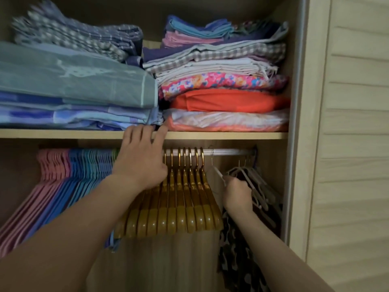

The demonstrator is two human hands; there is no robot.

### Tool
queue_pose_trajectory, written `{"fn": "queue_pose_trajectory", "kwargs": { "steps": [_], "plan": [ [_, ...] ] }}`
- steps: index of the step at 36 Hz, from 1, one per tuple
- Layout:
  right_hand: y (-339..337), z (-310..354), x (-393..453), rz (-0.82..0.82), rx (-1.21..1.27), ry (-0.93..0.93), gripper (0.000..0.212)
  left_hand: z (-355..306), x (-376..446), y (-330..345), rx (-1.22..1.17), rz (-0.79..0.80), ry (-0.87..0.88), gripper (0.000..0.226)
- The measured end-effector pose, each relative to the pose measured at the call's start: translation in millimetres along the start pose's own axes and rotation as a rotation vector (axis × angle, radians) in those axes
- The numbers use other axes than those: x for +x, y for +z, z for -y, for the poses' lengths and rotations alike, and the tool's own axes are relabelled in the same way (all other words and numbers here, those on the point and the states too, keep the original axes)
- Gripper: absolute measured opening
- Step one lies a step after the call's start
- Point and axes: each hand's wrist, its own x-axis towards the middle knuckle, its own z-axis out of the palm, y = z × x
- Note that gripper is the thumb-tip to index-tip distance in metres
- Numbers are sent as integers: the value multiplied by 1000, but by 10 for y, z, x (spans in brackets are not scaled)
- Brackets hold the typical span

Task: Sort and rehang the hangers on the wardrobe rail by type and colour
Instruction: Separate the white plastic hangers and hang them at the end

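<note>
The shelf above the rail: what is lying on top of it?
On the shelf lie two piles of folded fabrics: blue-grey ones left, checked, floral and orange ones right. The left hand covers part of its front edge.

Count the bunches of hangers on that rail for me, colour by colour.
pink hangers: 1 bunch
blue to teal hangers: 1 bunch
wooden hangers: 1 bunch
white hangers: 1 bunch
Total: 4 bunches. The single hangers are packed too tightly to count.
</note>
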Motion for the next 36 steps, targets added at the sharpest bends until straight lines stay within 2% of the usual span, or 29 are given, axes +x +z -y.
{"fn": "queue_pose_trajectory", "kwargs": {
  "steps": [4, 7, 17, 22, 27, 31, 33, 36],
  "plan": [
    [165, -57, -147, 10, 1, -6, 45, 27, 4, 35, -13, -19, 16, 97],
    [224, -86, -178, -9, -19, -34, 42, 15, -6, 46, -16, -46, 13, 95],
    [73, -78, -199, 75, 57, -56, 33, 17, -36, 70, -27, -88, 20, 92],
    [-101, -211, -210, -20, 67, -47, 30, 26, -39, 75, -35, -95, 28, 93],
    [-126, -131, -428, -174, 38, -141, 21, 0, -45, 70, -38, -101, 15, 92],
    [-56, -171, -707, -128, 161, -55, 19, -1, -58, 77, -35, -113, 15, 90],
    [-24, -263, -736, -140, 116, -49, 24, 3, -66, 78, -31, -117, 16, 90],
    [-34, -388, -578, -191, -141, -118, 29, -8, -62, 68, -23, -106, 10, 90]
  ]
}}
